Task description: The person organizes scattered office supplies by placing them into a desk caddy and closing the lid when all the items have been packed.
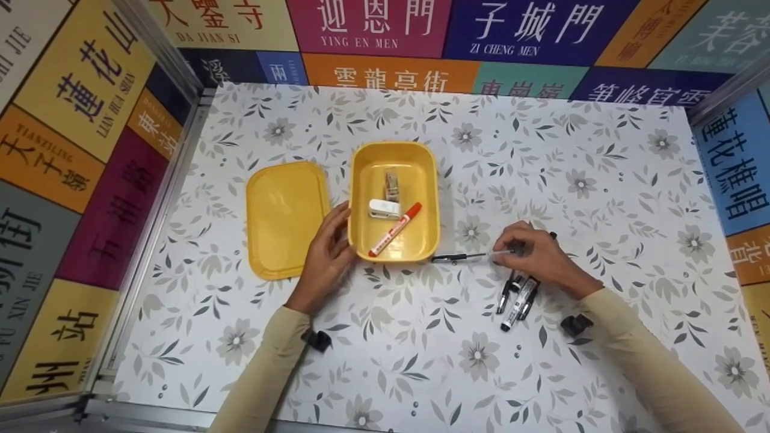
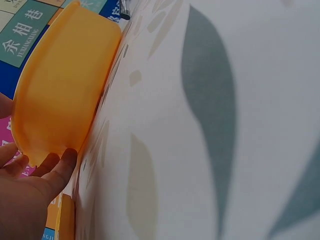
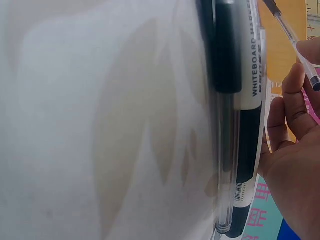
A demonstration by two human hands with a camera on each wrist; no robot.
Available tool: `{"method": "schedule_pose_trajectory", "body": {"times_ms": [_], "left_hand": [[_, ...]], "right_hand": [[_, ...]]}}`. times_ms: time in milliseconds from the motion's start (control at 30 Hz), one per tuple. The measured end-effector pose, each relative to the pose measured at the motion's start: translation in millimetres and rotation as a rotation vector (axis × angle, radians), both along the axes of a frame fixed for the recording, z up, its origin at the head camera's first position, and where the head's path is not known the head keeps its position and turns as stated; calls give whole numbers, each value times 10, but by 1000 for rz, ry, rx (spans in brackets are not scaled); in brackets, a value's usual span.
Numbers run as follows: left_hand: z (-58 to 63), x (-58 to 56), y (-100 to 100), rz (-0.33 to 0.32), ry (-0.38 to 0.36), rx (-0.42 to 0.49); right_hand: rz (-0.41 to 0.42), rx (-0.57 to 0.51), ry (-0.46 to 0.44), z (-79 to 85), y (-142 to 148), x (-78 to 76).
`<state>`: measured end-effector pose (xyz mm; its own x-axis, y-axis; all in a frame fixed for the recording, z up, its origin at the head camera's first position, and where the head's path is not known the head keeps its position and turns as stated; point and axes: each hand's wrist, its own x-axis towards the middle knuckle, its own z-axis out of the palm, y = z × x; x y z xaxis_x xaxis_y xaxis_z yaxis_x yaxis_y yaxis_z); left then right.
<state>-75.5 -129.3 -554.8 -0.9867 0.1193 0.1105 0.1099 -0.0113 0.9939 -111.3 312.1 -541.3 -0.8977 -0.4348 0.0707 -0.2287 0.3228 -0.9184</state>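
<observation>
My left hand (image 1: 329,246) rests at the near left corner of a yellow plastic box (image 1: 437,198), its fingers (image 2: 62,172) touching the outer wall. Inside the box lie a red marker (image 1: 395,230), a small white stapler (image 1: 384,208) and a little clear packet (image 1: 391,183) with unclear contents. To the right, my right hand (image 1: 535,252) pinches a clear-barrelled pen (image 1: 463,257) between thumb and fingers. The pen's dark end points at the box's near right corner. Below that hand lie a whiteboard marker (image 3: 248,145) and several black pens (image 3: 226,90) on the table.
A yellow lid (image 1: 286,219) lies flat to the left of the box. The table (image 1: 385,349) has a leaf-and-flower cover. Printed panels (image 1: 373,30) stand along its back and both sides.
</observation>
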Motion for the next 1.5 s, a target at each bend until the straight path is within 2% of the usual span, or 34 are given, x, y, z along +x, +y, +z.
{"method": "schedule_pose_trajectory", "body": {"times_ms": [233, 333, 467, 867, 1367, 1500], "left_hand": [[1, 1, -7, -4, 13, 4], [-3, 0, -6, -7, 21, 15], [-3, 0, -1, -1, 19, 7], [-11, 2, 6, 14, 2, -21], [-9, 13, 1, 3, 4, 22], [2, 8, 2, 8, 1, 6]], "right_hand": [[-19, -35, -57, 43, 8, 14], [-28, -85, -57, 51, 11, 17], [-25, -187, -40, 54, 6, 2], [-44, -332, 25, 106, -15, -52], [-132, -351, 29, 279, -71, -96], [-151, -364, 16, 311, -96, -119]]}}
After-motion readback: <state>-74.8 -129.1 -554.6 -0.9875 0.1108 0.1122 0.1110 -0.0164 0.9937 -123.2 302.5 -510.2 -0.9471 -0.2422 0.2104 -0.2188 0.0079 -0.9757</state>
